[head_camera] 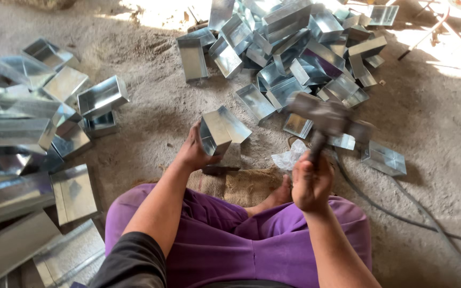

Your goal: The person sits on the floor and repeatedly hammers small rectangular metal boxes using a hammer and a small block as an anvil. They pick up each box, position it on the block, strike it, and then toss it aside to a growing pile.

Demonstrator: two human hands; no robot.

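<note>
My left hand (193,150) grips a shiny sheet-metal box (221,129), holding it tilted on a dark block (229,162) on the ground in front of me. My right hand (310,182) is closed around the handle of a heavy mallet (327,116), whose blurred head is raised to the right of the box and apart from it. I sit cross-legged in purple trousers, with a bare foot (276,196) showing between my arms on a piece of sacking (249,184).
A heap of similar metal boxes (294,48) lies ahead. Another pile of boxes and flat trays (22,138) lies at my left. A crumpled plastic scrap (289,158) and a dark cable (401,213) lie on the sandy floor at my right.
</note>
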